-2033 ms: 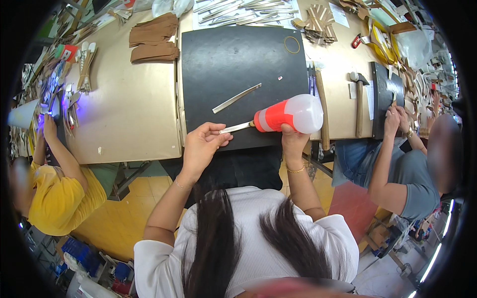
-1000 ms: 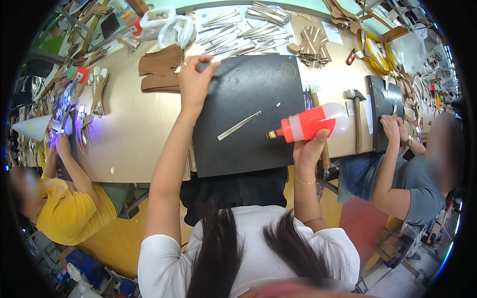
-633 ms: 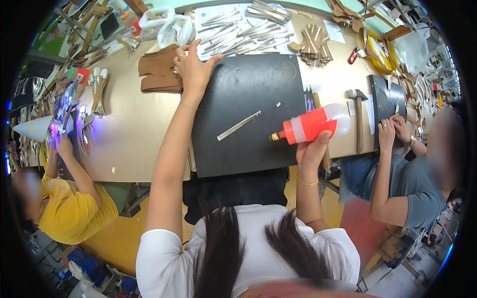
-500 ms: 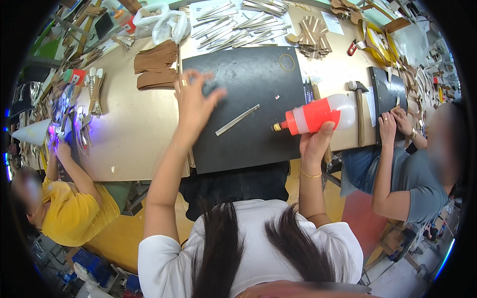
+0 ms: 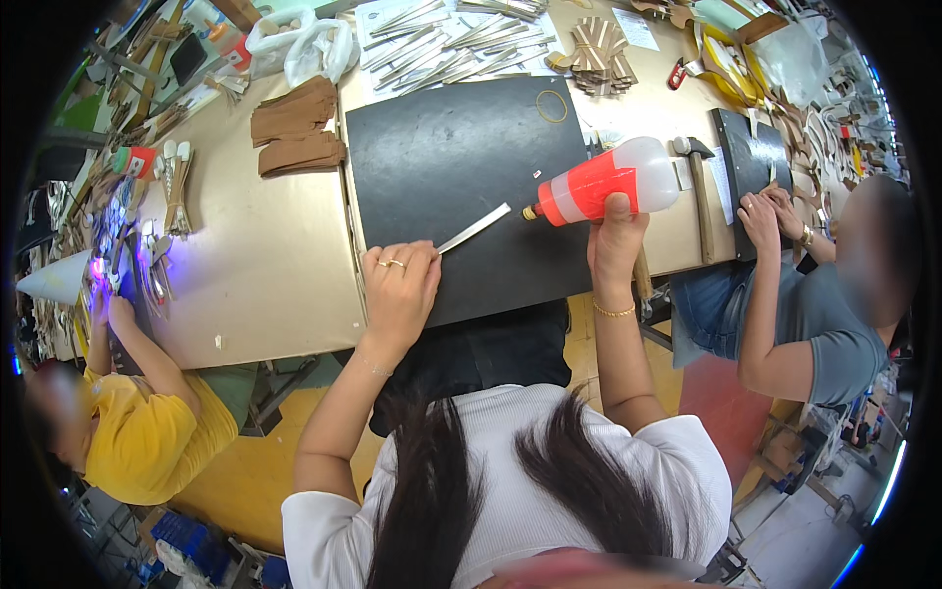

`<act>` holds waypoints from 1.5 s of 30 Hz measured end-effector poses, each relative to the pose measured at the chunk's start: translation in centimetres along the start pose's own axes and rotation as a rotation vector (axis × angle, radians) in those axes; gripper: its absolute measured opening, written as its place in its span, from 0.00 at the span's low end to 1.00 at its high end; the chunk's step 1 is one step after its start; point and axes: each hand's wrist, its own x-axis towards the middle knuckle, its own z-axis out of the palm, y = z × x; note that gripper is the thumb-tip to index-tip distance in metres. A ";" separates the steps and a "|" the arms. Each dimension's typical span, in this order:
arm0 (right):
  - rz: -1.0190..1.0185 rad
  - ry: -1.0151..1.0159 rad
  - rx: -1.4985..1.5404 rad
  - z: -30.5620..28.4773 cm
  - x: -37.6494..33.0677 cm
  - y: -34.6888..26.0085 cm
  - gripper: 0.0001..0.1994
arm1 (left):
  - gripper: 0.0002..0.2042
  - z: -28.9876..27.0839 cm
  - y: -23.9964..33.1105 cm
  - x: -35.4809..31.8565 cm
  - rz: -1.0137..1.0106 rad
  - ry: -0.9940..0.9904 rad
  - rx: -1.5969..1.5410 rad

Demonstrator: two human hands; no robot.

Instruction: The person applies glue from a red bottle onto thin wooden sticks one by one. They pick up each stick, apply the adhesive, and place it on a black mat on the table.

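Observation:
My left hand (image 5: 400, 294) is closed over the near end of a narrow pale strip (image 5: 475, 228), fingertips on it. The strip slants up and right over a black mat (image 5: 442, 137); whether it is lifted off the mat I cannot tell. In my right hand (image 5: 616, 240) is a squeeze bottle (image 5: 599, 185), translucent with a red band and a red nozzle cap. It is held tilted on its side, its brass-coloured tip pointing left, just beyond the strip's far end. A thin tan ring (image 5: 551, 106) and a tiny white scrap (image 5: 537, 174) lie on the mat.
Brown leather strips (image 5: 294, 128) are stacked left of the mat. Several pale strips (image 5: 451, 44) cover paper beyond it. A banded bundle (image 5: 601, 57) and a hammer (image 5: 699, 187) lie to the right. One co-worker (image 5: 147, 422) sits at left, another (image 5: 814, 304) at right.
My left hand, spread above the mat's left side before, has come down nearer me and closed on the strip's end. The strip has shifted slightly. The bottle stays in my right hand.

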 end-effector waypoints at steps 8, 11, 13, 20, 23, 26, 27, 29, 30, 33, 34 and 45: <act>-0.031 -0.037 -0.052 1.0 0.0 1.1 0.30 | 0.04 -1.8 0.7 -0.4 -0.376 -0.114 -0.340; -0.051 -0.087 -0.077 1.8 0.0 1.0 0.27 | 0.05 -2.4 0.8 -0.5 -0.466 -0.107 -0.371; -0.061 -0.102 -0.056 2.3 0.0 1.0 0.26 | 0.05 -2.6 0.8 -0.4 -0.500 -0.101 -0.362; -0.040 -0.136 -0.029 3.0 0.0 1.6 0.21 | 0.07 -2.6 0.6 -0.6 -0.501 -0.097 -0.357; -0.021 -0.150 -0.076 3.1 -0.1 1.9 0.20 | 0.06 -2.4 0.6 -0.8 -0.507 -0.081 -0.366; -0.031 -0.173 -0.136 3.3 -0.1 1.9 0.19 | 0.08 -2.3 0.4 -1.0 -0.566 -0.088 -0.385; -0.037 -0.179 -0.155 3.4 0.0 1.9 0.18 | 0.08 -2.2 0.4 -1.1 -0.595 -0.082 -0.400; -0.038 -0.173 -0.177 3.5 0.1 1.9 0.18 | 0.09 -2.1 0.2 -1.3 -0.617 -0.073 -0.419; -0.034 -0.166 -0.192 3.6 0.0 1.9 0.18 | 0.10 -2.1 0.2 -1.4 -0.617 -0.077 -0.424; -0.016 -0.191 -0.189 3.7 0.1 1.9 0.19 | 0.11 -2.0 0.1 -1.5 -0.623 -0.080 -0.433; -0.004 -0.194 -0.196 3.8 0.0 1.9 0.19 | 0.11 -2.0 0.1 -1.6 -0.628 -0.082 -0.436; 0.105 -0.275 -0.107 5.2 -2.4 3.0 0.17 | 0.13 -1.6 0.1 -2.3 -0.514 -0.062 -0.350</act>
